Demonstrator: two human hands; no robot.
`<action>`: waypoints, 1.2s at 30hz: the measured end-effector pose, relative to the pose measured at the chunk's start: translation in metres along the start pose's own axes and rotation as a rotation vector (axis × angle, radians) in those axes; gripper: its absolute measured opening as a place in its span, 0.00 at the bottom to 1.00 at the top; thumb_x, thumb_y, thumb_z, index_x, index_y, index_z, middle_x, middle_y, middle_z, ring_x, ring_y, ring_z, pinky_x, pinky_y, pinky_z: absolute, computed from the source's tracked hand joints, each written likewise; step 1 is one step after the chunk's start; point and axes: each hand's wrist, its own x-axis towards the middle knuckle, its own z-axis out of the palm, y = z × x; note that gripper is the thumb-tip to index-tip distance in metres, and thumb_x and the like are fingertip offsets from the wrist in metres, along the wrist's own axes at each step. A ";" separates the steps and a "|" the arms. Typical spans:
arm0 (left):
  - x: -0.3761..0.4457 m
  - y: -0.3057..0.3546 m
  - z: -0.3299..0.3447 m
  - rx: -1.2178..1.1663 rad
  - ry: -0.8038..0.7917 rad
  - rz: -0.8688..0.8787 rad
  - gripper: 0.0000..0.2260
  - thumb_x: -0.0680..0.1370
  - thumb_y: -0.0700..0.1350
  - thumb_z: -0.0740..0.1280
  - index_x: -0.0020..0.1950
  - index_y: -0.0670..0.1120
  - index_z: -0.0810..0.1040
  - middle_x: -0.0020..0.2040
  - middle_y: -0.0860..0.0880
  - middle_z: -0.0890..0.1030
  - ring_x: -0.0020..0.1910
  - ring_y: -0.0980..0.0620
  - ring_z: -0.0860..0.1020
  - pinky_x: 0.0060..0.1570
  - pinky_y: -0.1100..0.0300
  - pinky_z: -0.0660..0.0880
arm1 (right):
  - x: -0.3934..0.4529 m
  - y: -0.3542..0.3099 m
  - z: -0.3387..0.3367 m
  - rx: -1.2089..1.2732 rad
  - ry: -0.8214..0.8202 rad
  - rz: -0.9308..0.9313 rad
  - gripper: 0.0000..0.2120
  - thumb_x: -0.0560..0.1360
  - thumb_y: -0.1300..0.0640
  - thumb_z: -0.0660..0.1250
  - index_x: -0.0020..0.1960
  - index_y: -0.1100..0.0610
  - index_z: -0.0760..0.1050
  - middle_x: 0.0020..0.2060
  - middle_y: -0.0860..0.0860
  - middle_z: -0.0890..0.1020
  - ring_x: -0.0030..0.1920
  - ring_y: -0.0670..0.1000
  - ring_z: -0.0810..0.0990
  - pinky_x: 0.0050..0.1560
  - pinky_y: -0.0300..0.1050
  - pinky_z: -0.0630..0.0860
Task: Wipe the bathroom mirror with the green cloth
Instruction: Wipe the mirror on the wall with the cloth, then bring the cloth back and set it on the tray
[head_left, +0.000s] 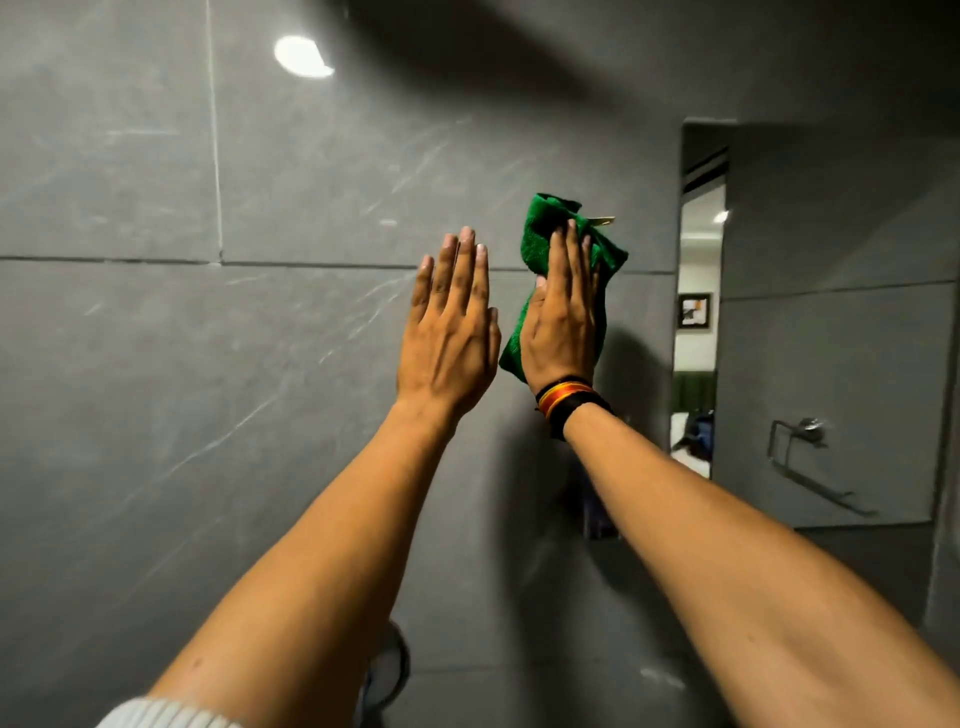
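Observation:
The green cloth (540, 234) is bunched under my right hand (563, 317), which lies flat on it and presses it against the glossy surface in front of me (311, 338). That surface shows grey tiles and a bright light spot (301, 56); I cannot tell where the mirror's edges run. Just to the left of the cloth my left hand (449, 332) is raised, palm forward, fingers straight, holding nothing. Whether it touches the surface is unclear. A black, red and orange band is on my right wrist.
At the right a narrow doorway (698, 312) opens onto a lit room with a framed picture. A metal towel holder (800, 441) is fixed on the grey wall further right. A round pale object (387, 670) shows low between my forearms.

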 end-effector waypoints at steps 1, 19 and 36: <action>-0.015 -0.003 0.006 0.008 -0.040 -0.017 0.29 0.86 0.49 0.48 0.85 0.39 0.48 0.85 0.39 0.48 0.85 0.42 0.46 0.83 0.46 0.45 | -0.018 0.000 0.008 0.032 -0.017 0.018 0.24 0.81 0.65 0.55 0.77 0.63 0.59 0.77 0.59 0.63 0.79 0.59 0.59 0.78 0.59 0.56; -0.525 0.059 0.096 -0.158 -0.876 -0.219 0.29 0.86 0.49 0.49 0.84 0.38 0.47 0.85 0.39 0.46 0.85 0.43 0.43 0.83 0.46 0.42 | -0.574 0.031 -0.041 0.142 -0.751 0.561 0.26 0.81 0.58 0.46 0.78 0.63 0.57 0.78 0.57 0.61 0.79 0.55 0.56 0.79 0.59 0.54; -0.831 0.132 0.072 -0.216 -1.314 -0.313 0.28 0.86 0.50 0.46 0.84 0.38 0.48 0.85 0.40 0.47 0.84 0.43 0.43 0.83 0.46 0.42 | -0.867 0.043 -0.163 -0.125 -1.446 0.598 0.26 0.83 0.58 0.50 0.80 0.58 0.50 0.80 0.53 0.53 0.81 0.51 0.48 0.80 0.58 0.48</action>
